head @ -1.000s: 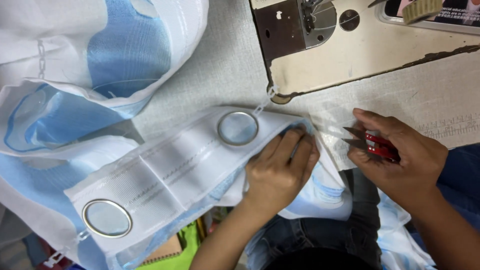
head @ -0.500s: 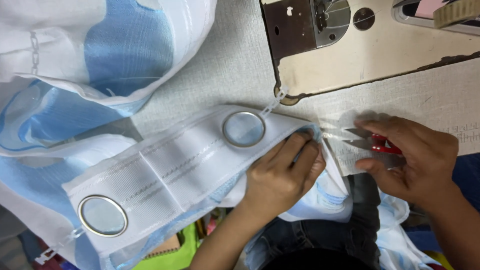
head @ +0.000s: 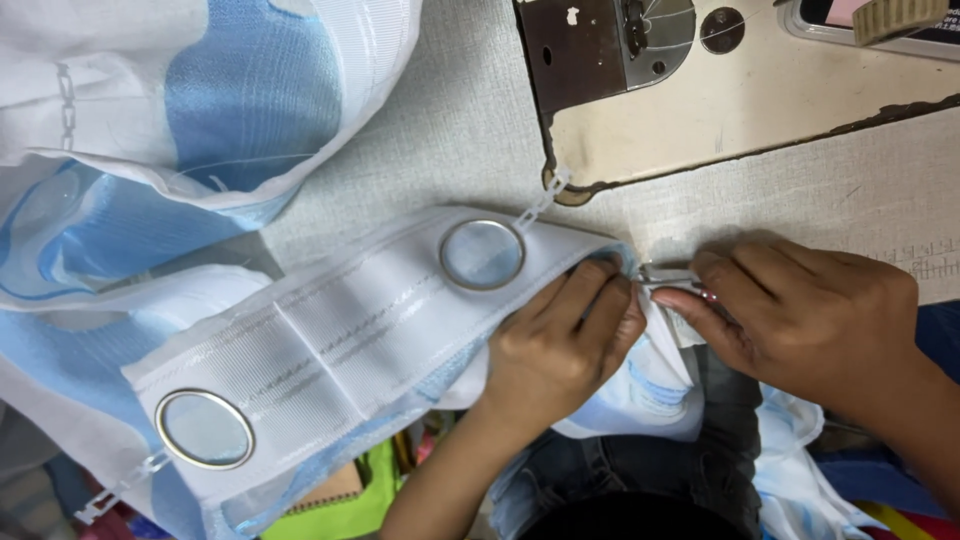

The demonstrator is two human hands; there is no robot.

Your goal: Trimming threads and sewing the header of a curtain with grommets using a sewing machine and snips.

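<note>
A white and blue curtain [head: 330,330] lies across the table with its stiff white header band facing up. Two metal eyelet rings sit in the band, one near the middle [head: 481,254] and one at the lower left [head: 204,428]. My left hand [head: 560,345] presses flat on the band's right end, fingers by the corner. My right hand [head: 800,315] holds small thread snips [head: 668,278] with red handles mostly hidden under the fingers. The metal tips touch the curtain's corner edge right beside my left fingertips.
A sewing machine base [head: 700,90] with a dark metal plate [head: 590,50] stands at the top right. More curtain fabric [head: 200,110] is bunched at the upper left. A grey woven tabletop [head: 470,130] lies between. Coloured items show below the table edge [head: 350,500].
My right hand has moved left, bringing the snips up to the curtain corner, and now covers the red handles. The left hand stays pressed on the band.
</note>
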